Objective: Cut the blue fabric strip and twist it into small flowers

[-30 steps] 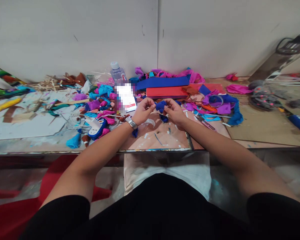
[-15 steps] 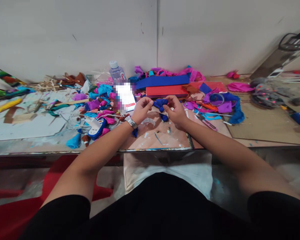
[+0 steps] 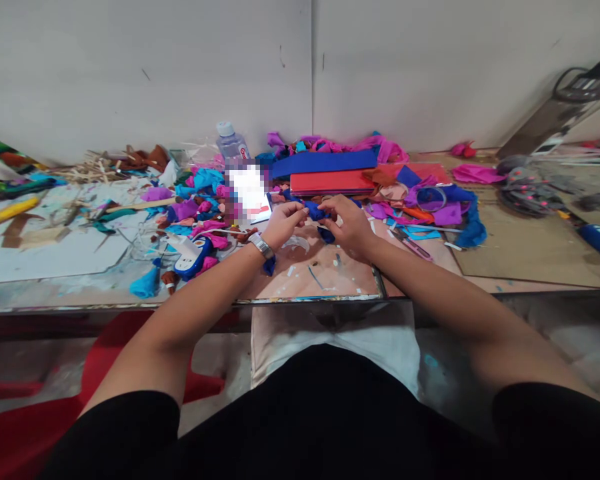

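Between my two hands, just above the table, is a small crumpled piece of dark blue crepe paper (image 3: pixel 317 211). My left hand (image 3: pixel 284 224) wears a metal watch (image 3: pixel 263 246) and pinches the paper's left end with thumb and forefinger. On the other side, the bent fingers of my right hand (image 3: pixel 349 225) are closed on the right part of the paper and partly cover it. Another dark blue scrap (image 3: pixel 325 235) shows below the hands. A clear ring (image 3: pixel 297 245), perhaps tape, lies by my left hand.
Behind the hands are a red stack of sheets (image 3: pixel 330 183), a blue strip (image 3: pixel 325 162) and heaps of coloured crepe paper. A lit phone (image 3: pixel 250 192), a bottle (image 3: pixel 231 141) and a blue-white power strip (image 3: pixel 193 257) stand left. A pink cutter (image 3: pixel 417 248) lies right.
The fingers of my right hand have shifted up over the blue crepe paper, so less of it shows. My left hand keeps its pinch. The view has moved slightly.
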Action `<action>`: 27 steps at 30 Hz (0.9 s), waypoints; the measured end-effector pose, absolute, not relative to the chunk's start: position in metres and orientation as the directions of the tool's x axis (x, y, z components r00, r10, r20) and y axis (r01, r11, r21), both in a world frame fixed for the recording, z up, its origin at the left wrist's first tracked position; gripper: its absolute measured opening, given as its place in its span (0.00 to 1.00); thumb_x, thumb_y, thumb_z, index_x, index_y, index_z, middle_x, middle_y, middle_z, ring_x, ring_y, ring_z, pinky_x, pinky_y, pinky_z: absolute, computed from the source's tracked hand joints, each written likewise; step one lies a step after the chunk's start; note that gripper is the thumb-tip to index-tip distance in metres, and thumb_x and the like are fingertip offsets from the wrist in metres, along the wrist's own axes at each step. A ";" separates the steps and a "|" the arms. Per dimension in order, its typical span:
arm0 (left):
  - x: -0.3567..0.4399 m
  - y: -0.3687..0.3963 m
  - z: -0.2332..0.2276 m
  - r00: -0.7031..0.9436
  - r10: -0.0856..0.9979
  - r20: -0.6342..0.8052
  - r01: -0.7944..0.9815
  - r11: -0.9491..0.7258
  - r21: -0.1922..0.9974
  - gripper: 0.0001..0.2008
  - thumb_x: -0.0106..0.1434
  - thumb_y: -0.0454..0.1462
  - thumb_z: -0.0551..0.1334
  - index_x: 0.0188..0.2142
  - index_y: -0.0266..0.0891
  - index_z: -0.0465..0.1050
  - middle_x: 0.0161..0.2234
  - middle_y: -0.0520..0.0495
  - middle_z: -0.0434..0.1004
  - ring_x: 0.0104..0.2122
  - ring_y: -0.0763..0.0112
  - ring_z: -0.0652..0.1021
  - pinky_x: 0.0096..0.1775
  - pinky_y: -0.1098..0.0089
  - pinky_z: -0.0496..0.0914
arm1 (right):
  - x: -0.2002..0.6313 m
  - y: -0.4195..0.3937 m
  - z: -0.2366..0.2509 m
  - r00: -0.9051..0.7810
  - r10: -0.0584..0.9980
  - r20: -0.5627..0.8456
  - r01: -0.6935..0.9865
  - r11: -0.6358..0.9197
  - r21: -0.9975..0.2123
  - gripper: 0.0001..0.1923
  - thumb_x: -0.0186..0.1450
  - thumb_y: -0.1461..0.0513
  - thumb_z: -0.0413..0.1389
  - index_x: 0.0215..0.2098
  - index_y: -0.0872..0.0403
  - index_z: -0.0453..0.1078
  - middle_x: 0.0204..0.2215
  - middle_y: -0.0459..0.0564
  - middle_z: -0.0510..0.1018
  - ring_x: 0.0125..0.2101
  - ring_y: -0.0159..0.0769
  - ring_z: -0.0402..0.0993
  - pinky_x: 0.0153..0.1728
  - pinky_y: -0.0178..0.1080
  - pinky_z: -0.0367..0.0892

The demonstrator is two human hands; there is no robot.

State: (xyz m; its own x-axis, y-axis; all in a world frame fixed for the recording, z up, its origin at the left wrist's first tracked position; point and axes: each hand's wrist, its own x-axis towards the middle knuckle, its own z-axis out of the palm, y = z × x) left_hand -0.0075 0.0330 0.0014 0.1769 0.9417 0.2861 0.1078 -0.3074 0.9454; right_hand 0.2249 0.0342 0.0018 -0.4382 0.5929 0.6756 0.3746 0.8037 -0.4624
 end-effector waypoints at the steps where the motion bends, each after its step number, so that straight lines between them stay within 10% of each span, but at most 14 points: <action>1: -0.007 0.034 0.001 0.171 0.945 0.278 0.103 -0.298 0.949 0.18 0.61 0.50 0.71 0.28 0.40 0.74 0.25 0.51 0.73 0.26 0.72 0.73 0.31 0.69 0.67 | 0.225 0.034 0.002 -0.446 0.592 0.671 0.378 0.804 -0.458 0.12 0.72 0.58 0.62 0.53 0.49 0.77 0.49 0.54 0.83 0.42 0.46 0.76 0.51 0.50 0.68; 27: -0.003 0.029 0.004 0.255 0.901 0.351 0.185 -0.402 0.897 0.20 0.61 0.51 0.73 0.28 0.39 0.71 0.25 0.53 0.72 0.26 0.74 0.68 0.32 0.70 0.61 | 0.214 0.033 -0.007 -0.235 0.785 0.574 0.088 0.605 -0.791 0.19 0.71 0.48 0.64 0.53 0.48 0.72 0.42 0.47 0.79 0.34 0.35 0.72 0.39 0.40 0.71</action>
State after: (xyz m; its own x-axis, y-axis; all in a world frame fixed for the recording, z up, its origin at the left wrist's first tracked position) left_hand -0.0029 0.0289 0.0043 0.2547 0.9010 0.3511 0.1847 -0.4017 0.8969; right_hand 0.2142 0.0331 -0.0066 -0.2345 0.7848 0.5736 0.0881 0.6048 -0.7915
